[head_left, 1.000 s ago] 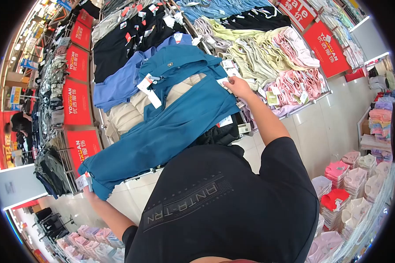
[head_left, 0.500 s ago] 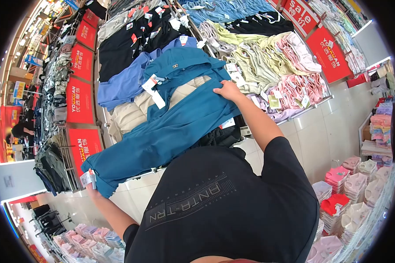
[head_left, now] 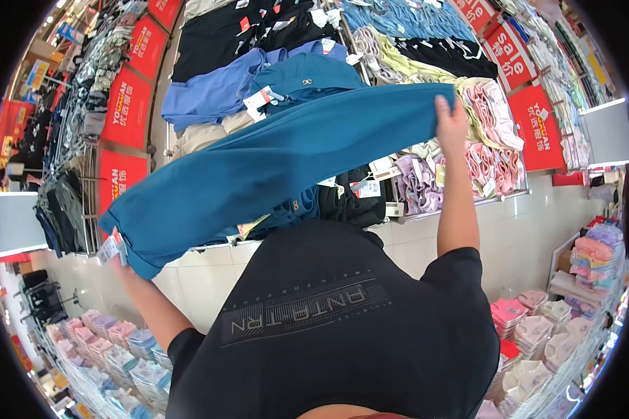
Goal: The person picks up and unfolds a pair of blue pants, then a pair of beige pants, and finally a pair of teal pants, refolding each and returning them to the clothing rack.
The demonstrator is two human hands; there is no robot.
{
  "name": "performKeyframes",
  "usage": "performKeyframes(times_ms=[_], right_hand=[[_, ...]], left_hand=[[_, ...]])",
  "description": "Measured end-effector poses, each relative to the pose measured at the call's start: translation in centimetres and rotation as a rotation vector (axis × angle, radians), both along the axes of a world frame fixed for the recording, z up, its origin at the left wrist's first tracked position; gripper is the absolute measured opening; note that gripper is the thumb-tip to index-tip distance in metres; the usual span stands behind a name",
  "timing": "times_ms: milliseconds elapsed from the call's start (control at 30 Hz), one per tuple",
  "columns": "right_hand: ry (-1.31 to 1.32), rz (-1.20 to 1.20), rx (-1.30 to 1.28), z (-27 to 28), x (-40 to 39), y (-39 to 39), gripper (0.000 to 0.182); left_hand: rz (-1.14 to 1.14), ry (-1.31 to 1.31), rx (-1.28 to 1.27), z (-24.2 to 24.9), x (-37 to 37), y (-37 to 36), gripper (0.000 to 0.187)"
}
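A pair of teal trousers [head_left: 272, 157] is stretched lengthwise between my hands above the display table. My left hand [head_left: 122, 267] is closed on the end at the lower left, beside a white price tag [head_left: 110, 246]; most of its fingers are hidden. At the upper right, my right hand [head_left: 451, 124] grips the other end, its thumb on the cloth. Behind the stretched cloth lies another folded teal garment [head_left: 321, 75] with a small metal emblem and a white tag [head_left: 260, 99]. Blue garments [head_left: 206, 98] and beige ones [head_left: 196, 138] lie next to it.
Black clothes [head_left: 217, 45], denim [head_left: 405, 21] and pink garments [head_left: 493, 167] cover more of the table. Red sign boards [head_left: 124, 108] line its left side. Racks of clothes [head_left: 66, 202] stand at the left, stacked folded clothes [head_left: 531, 335] at the lower right.
My right hand has moved right and pulled its end of the teal trousers out taut, off the pile. My left hand has shifted slightly left and up in view.
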State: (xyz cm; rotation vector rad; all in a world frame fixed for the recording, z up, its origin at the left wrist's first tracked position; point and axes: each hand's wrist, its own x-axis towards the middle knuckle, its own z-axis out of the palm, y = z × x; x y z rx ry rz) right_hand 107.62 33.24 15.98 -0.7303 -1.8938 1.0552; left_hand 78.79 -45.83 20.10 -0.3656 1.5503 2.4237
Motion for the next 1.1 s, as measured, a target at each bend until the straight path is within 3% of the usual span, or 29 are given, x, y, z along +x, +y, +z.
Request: performKeyframes(times_ms=[100, 167, 267, 300, 467, 567, 667, 867, 1100], right_hand=[[0.063, -0.014, -0.054, 4.5, 2.3, 1.8, 0.036], [0.123, 0.069, -0.252, 4.0, 2.8, 4.1, 0.041], [-0.241, -0.035, -0.158, 0.4, 2.0, 6.6, 0.049], [-0.384, -0.075, 0.019, -1.5, 1.6, 7.3, 0.051], [-0.735, -0.062, 0.074, -7.0, -0.5, 7.0, 0.055], [-0.732, -0.173, 0.182, -8.9, -2.7, 6.3, 0.055], [-0.783, -0.142, 0.232, -3.8, -4.5, 1.6, 0.051], [-0.741, -0.053, 0.303, -1.4, -6.7, -2.3, 0.042], [-0.74, -0.067, 0.283, -1.4, -6.4, -0.7, 0.046]], left_hand=[[-0.01, 0.167, 0.021, 1.5, 2.6, 4.8, 0.04], [0.0, 0.17, -0.147, -1.2, 0.9, 4.4, 0.039], [-0.114, 0.182, -0.481, -7.7, -2.0, 4.5, 0.028], [-0.178, 0.066, -0.446, -9.5, -2.9, 4.6, 0.026], [-0.344, -0.154, -0.154, -11.5, 0.0, 11.9, 0.032], [-0.274, -0.168, -0.134, -11.7, 1.0, 13.0, 0.036], [-0.293, -0.169, 0.004, -10.2, 1.7, 13.3, 0.037], [-0.248, -0.099, -0.106, -9.3, 2.2, 13.5, 0.036], [-0.265, -0.085, -0.101, -7.9, 2.6, 13.9, 0.034]])
